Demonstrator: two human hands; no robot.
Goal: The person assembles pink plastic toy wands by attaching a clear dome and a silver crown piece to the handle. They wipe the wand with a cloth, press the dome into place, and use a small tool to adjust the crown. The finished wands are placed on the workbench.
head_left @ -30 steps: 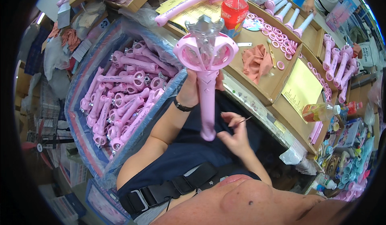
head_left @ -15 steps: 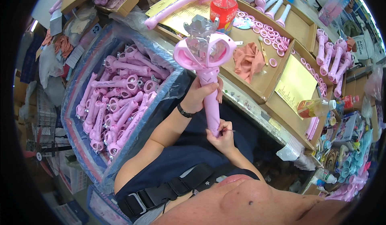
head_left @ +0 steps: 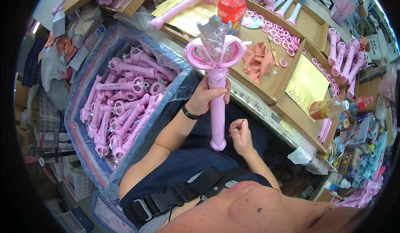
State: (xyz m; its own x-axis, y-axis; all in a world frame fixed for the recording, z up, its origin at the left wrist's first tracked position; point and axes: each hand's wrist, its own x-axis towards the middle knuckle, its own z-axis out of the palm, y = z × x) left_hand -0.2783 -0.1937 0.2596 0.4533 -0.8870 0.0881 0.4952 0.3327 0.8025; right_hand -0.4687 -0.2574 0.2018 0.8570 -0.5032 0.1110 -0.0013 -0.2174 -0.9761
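We best steady the crown-topped pink plastic wand (head_left: 217, 115) in our wrapped left hand (head_left: 205, 97), though we cannot tell whether our curled right hand (head_left: 241, 138) holds anything.

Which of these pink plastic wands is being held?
The pink plastic wand gripped in the left hand, its clear crown pointing away from the person; no visible hand holds another.

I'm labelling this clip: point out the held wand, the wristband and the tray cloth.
Held wand (head_left: 217, 79), head view: upper handle.
Wristband (head_left: 190, 113), head view: visible middle.
Tray cloth (head_left: 257, 62), head view: middle folds.
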